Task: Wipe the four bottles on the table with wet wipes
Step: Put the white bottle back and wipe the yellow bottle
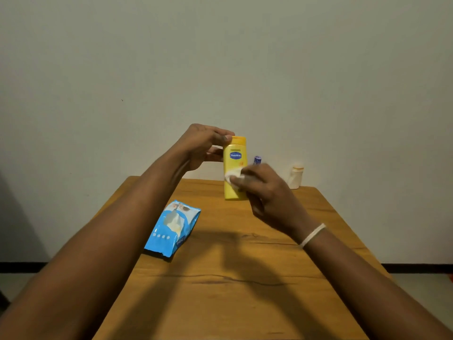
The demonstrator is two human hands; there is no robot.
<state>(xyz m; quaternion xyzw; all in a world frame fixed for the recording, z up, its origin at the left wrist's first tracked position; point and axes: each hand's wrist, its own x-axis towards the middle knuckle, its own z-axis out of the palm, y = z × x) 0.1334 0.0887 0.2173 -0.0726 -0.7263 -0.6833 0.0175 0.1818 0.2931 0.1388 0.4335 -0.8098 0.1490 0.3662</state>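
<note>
A yellow lotion bottle (234, 165) with a blue label is held upright above the wooden table (232, 278). My left hand (201, 146) grips it near the cap from the left. My right hand (267, 192) holds a crumpled white wet wipe (234, 175) and presses it against the bottle's lower front. Behind my right hand only the top of a small blue-purple bottle (257, 160) shows. A small white bottle (296, 177) stands at the table's far right edge. No other bottle is in sight.
A blue pack of wet wipes (171, 228) lies on the table's left side, with a wipe sticking out of its opening. A plain wall rises right behind the table's far edge. Floor shows on both sides of the table.
</note>
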